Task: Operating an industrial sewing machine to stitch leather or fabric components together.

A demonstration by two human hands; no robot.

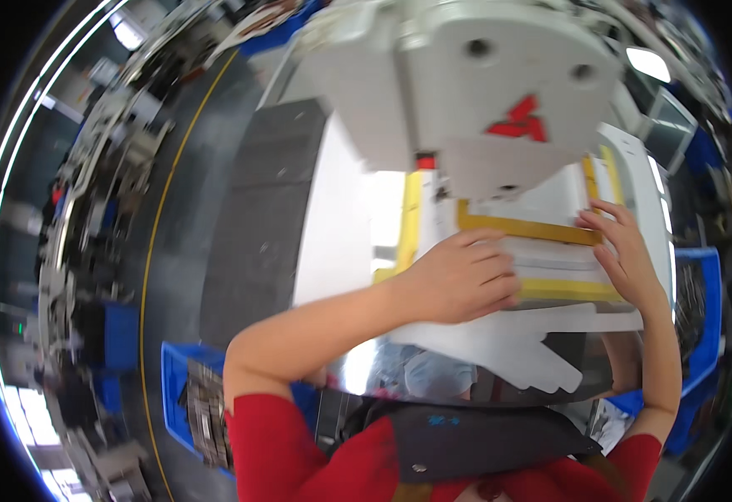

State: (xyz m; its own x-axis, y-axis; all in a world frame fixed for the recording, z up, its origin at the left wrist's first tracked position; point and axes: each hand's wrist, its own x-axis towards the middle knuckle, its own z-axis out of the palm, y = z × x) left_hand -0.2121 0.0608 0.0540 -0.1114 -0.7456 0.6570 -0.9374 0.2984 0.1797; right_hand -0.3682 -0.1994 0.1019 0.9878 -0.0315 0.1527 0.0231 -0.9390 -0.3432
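Yellow frame [543, 228] has the right hand [625, 251], fingers spread, at its corner, and the left hand [458, 280], loosely curled, nearby.

From the wearer's head, a fisheye camera looks down at close range on the left hand [464, 276] and right hand [631, 258], facing a white machine head [483, 96].
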